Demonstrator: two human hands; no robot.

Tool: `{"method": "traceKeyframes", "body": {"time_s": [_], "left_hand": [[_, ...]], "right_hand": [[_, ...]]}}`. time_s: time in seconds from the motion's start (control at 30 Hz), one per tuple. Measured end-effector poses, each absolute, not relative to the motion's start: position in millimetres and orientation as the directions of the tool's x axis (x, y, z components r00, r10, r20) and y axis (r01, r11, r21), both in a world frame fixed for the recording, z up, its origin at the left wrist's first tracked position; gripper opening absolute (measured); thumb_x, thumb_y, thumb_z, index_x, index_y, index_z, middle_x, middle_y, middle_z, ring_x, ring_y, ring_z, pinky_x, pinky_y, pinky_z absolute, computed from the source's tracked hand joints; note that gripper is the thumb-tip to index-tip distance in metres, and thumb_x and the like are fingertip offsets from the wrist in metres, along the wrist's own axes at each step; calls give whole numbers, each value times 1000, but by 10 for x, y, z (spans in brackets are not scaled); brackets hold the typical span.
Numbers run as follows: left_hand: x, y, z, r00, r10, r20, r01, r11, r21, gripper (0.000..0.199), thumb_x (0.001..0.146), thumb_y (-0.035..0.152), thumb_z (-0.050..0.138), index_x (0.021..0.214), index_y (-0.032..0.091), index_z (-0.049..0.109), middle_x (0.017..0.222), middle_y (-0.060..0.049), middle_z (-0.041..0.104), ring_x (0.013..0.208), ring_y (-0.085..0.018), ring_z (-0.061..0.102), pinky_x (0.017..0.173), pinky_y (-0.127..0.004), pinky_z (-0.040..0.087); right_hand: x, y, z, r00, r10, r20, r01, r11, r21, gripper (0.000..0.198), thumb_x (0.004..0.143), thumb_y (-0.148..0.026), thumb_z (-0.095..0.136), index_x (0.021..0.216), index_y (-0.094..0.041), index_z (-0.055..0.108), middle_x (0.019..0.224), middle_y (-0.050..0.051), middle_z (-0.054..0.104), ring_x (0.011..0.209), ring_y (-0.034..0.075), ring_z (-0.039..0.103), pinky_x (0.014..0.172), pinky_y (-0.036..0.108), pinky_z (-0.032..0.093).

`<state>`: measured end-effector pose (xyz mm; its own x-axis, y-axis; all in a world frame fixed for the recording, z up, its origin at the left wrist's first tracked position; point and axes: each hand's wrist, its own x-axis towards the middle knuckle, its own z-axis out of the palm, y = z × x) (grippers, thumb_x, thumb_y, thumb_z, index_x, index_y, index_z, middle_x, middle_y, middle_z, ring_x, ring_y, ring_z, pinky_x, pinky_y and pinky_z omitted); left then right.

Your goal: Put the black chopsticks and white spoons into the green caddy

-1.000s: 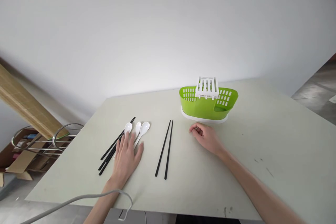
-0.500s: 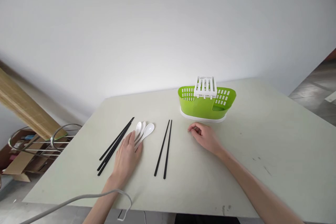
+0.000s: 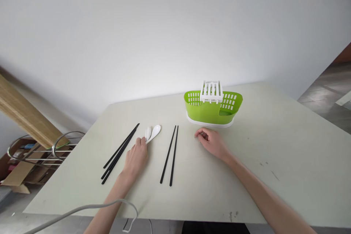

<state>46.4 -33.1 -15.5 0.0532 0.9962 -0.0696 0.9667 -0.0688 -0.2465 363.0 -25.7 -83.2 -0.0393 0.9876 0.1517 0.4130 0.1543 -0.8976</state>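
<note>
My left hand (image 3: 137, 157) is closed around the handles of white spoons (image 3: 155, 131), palm down, low over the table. Their bowls stick out past my fingers and one looks blurred; my hand hides the handles. My right hand (image 3: 211, 141) rests on the table with its fingers loosely curled and nothing visible in them. Just beyond it stands a green cutlery basket (image 3: 210, 113) with a white base and a white slatted piece (image 3: 211, 91) across its middle. Two black chopsticks (image 3: 168, 155) lie between my hands, and several more black chopsticks (image 3: 120, 153) lie left of my left hand.
The pale table (image 3: 208, 197) meets a white wall at the back. A grey cable (image 3: 82, 207) crosses over my left forearm at the front edge. To the left are a metal rack (image 3: 55, 151), a rolled bamboo mat (image 3: 30, 111) and cardboard (image 3: 20, 175) below.
My left hand has closed around the spoon handles, its fingers drawing together. The spoon bowls have bunched and shifted slightly to the right. My right hand stays in place.
</note>
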Motion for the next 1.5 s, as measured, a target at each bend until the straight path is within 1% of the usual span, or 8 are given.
{"method": "traceKeyframes", "body": {"time_s": [0.27, 0.4, 0.53, 0.63, 0.83, 1.07, 1.3, 1.5], "left_hand": [[961, -400, -116, 246, 968, 43, 918, -247, 309, 29, 108, 29, 26, 110, 19, 54, 102, -10, 61, 83, -24, 65, 73, -37, 51], [1395, -403, -169, 378, 923, 69, 757, -350, 552, 28, 108, 31, 31, 106, 19, 57, 100, -10, 64, 95, -25, 65, 87, -40, 53], [1825, -473, -233, 424, 902, 78, 724, -389, 569, 28, 106, 22, 33, 120, 18, 56, 110, -14, 63, 100, -27, 67, 88, -42, 55], [2105, -616, -277, 459, 888, 17, 751, -398, 527, 33, 102, 15, 33, 130, 17, 51, 119, -17, 60, 93, -27, 69, 79, -42, 57], [2419, -881, -390, 599, 801, 7, 697, -525, 489, 56, 96, 11, 38, 152, 8, 31, 141, -29, 49, 107, -35, 69, 79, -50, 61], [2274, -983, -296, 768, 624, 144, 469, -701, 538, 51, 99, 34, 60, 147, 21, 47, 148, -16, 57, 135, -34, 58, 109, -53, 53], [1934, -969, -263, 687, 682, 251, 477, -684, 552, 25, 99, 25, 60, 123, 22, 65, 121, -9, 71, 114, -25, 68, 104, -46, 56], [1463, -987, -138, 545, 794, 270, 503, -567, 652, 17, 102, 25, 54, 108, 25, 71, 109, -6, 74, 105, -21, 70, 97, -38, 58]], "right_hand": [[3626, -212, -884, -55, 992, 113, 330, 125, -936, 17, 88, -31, 56, 91, -23, 70, 80, 2, 73, 64, 17, 61, 66, 32, 48], [3687, -250, -816, -159, 981, 113, 229, 148, -962, 34, 86, -30, 60, 118, -24, 67, 111, 6, 78, 81, 19, 71, 75, 33, 56], [3775, -452, -650, -353, 929, 111, -93, 83, -992, 67, 91, -37, 63, 154, -27, 43, 137, 8, 69, 121, 25, 68, 103, 44, 54], [3729, -615, -587, -181, 983, 25, -179, -8, -984, 73, 90, -44, 72, 154, -29, 40, 132, 7, 71, 126, 26, 65, 111, 45, 51], [3599, -734, -678, 166, 976, -141, -275, -91, -957, 63, 91, -48, 66, 145, -30, 36, 108, 3, 73, 95, 26, 76, 82, 41, 63], [3906, -683, -775, 282, 947, -155, -51, -147, -988, 23, 86, -36, 63, 104, -26, 52, 87, -3, 69, 58, 15, 64, 54, 29, 54], [4226, -707, -747, 416, 892, -178, -82, -159, -984, 23, 83, -38, 67, 95, -26, 51, 69, -8, 59, 42, 10, 48, 38, 24, 43], [4374, -605, -681, 579, 791, -197, -239, -67, -969, 31, 82, -41, 67, 104, -27, 49, 95, -2, 68, 49, 6, 46, 37, 19, 38]]}}
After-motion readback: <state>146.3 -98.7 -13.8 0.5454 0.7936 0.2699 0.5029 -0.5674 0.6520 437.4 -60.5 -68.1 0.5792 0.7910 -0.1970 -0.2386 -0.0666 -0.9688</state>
